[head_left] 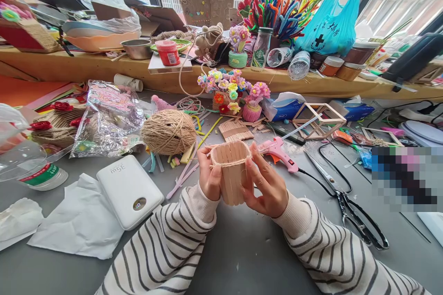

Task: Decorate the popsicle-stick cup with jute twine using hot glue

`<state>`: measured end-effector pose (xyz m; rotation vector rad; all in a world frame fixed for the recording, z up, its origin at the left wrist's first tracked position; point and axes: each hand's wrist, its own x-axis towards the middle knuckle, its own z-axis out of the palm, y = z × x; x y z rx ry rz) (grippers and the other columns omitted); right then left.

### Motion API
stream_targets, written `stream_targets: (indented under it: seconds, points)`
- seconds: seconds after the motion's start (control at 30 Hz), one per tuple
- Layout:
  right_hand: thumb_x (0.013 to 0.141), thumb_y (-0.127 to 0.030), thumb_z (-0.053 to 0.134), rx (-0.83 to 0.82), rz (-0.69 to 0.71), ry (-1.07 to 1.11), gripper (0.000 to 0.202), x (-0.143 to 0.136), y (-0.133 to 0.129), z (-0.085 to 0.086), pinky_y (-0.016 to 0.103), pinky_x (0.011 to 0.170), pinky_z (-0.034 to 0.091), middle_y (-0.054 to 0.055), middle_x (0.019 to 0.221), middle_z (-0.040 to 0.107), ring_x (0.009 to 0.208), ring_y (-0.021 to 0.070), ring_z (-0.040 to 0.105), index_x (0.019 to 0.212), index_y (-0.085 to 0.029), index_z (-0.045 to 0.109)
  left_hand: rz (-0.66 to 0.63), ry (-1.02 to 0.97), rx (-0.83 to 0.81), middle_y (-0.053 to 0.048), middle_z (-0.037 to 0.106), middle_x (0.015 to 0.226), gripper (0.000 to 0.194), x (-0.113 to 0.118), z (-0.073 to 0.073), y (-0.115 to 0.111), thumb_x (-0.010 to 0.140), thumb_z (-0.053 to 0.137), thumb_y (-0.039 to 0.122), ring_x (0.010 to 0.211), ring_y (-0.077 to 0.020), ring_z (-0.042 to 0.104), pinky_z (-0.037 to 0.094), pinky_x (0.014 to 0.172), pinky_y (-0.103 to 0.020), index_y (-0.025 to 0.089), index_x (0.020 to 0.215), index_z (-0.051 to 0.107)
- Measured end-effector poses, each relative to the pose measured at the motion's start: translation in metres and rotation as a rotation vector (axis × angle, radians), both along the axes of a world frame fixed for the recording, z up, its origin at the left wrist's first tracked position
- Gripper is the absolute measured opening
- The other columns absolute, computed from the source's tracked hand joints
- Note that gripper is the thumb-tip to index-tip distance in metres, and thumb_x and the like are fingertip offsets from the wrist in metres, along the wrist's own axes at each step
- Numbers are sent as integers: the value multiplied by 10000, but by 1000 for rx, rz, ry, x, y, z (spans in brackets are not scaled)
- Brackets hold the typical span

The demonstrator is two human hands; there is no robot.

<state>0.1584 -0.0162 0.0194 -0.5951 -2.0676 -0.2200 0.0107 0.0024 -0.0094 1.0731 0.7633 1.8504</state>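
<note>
Between my two hands is a small wooden-stick cup (233,179), its side built of upright flat sticks, with twine (235,162) running along the rim. My left hand (209,175) grips its left side, thumb on the front. On the right side, my right hand (266,184) presses its fingertips to the rim and the lower wall. The cup is held above the grey table, its opening tilted up toward me. Just behind my right hand lies a pink glue gun (278,152) with a glue stick in it. A ball of twine (168,132) sits behind my left hand.
Large black-handled scissors (341,203) lie at right, near the glue gun's cord. A white power bank (129,192) and crumpled paper (81,219) are at left. Behind stand a wooden-stick frame (320,122), yarn flowers (224,85) and a crowded ledge (138,67).
</note>
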Motion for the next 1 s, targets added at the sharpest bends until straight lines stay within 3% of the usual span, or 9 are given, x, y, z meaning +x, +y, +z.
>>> stream_targets:
  seconds: [0.33,0.6,1.0]
  points:
    - [816,-169,478,9,-5,4,723,0,0,-2,470,910,524,216,1501,217,1329,345,335,1472,-109,180,-8,-20,-30,-30,583,873,524,2,3,-1,643,636,599,794,-198,601,483,719,-339,207,947,468]
    - [874,-316,456,-20,-5,-28,681,0,0,-2,479,933,505,194,1531,155,1362,348,273,1472,-126,191,-23,-15,-1,-35,611,904,494,2,3,-1,677,645,568,817,-189,619,495,723,-311,209,973,480]
    - [859,-241,450,-13,10,-16,667,2,0,-2,465,978,481,146,1553,90,1387,334,220,1469,-130,206,-31,52,87,-56,605,976,480,-1,-9,2,729,616,544,879,-208,613,485,768,-334,219,1057,486]
